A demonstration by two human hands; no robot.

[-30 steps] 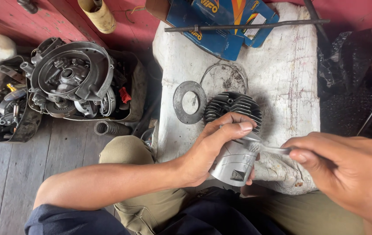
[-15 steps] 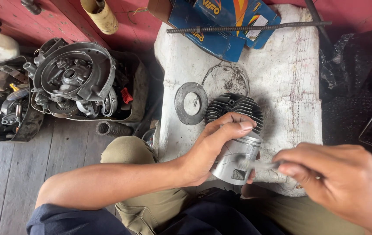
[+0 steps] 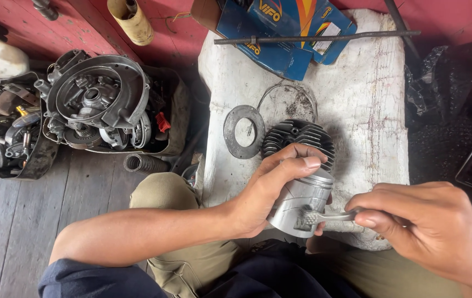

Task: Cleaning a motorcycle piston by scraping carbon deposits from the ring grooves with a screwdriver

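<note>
Bare grey metal fills your left hand [image 3: 263, 193]: a piston [image 3: 301, 201], smooth-walled and cylindrical, with ring grooves near its crown, lying on its side at the near edge of the desk [image 3: 357, 105]. Your left grip is clenched around its upper flank, thumb stretched along the top. Your right hand [image 3: 423, 226] pinches the handle of a small brush [image 3: 324, 217], whose worn bristles touch the piston skirt at about 6 o'clock of the barrel.

You look to be mid-scrub, cleaning the piston's side. The next move, as I judge it, calls for short strokes and a slow roll of the piston in your left hand, so each part of the wall comes under the bristles; keep the thumb firm, since the polished metal may be slippery.

At 12 o'clock of the piston, just behind your fingers, sits a dark finned cylinder head [image 3: 296, 138], matt and ribbed. At 10 o'clock lies a flat dark ring gasket [image 3: 244, 131], and beyond the head a thin wire ring [image 3: 288, 94]. The desk is covered in stained, pale cloth. Blue cardboard boxes [image 3: 285, 33] and a long steel rod [image 3: 313, 38] lie at its far edge. On the plank floor at 9 o'clock rests a greasy engine casing [image 3: 98, 99].
</note>
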